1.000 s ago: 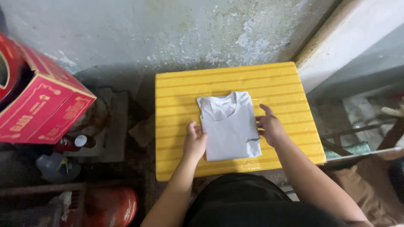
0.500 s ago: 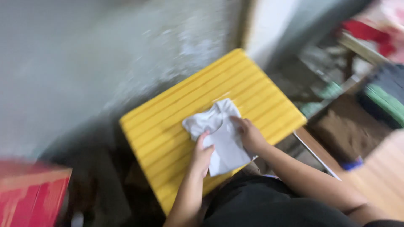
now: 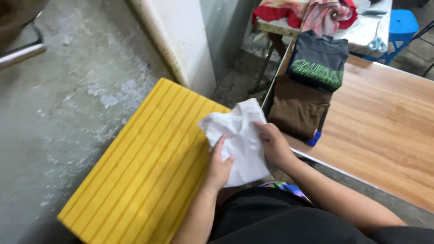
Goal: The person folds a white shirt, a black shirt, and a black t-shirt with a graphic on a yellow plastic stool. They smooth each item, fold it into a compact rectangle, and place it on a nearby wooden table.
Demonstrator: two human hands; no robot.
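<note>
A folded white T-shirt [image 3: 239, 135] is lifted off the yellow ribbed board [image 3: 144, 167] and hangs between my hands near the board's right edge. My left hand [image 3: 219, 165] grips its lower left side, thumb on top. My right hand [image 3: 273, 144] grips its right edge. The shirt's collar end sags and is rumpled.
A wooden table [image 3: 384, 126] lies to the right, with a folded brown garment [image 3: 298, 106] and a dark printed shirt [image 3: 318, 61] at its left end. Behind are red and pink cloths [image 3: 312, 11], scissors [image 3: 376, 43] and a blue stool [image 3: 404, 25]. A white pillar [image 3: 181, 40] stands behind the board.
Both hands have closed on the white shirt and lifted it off the yellow board, carrying it right. My head has swung right, so the wooden table has come into view.
</note>
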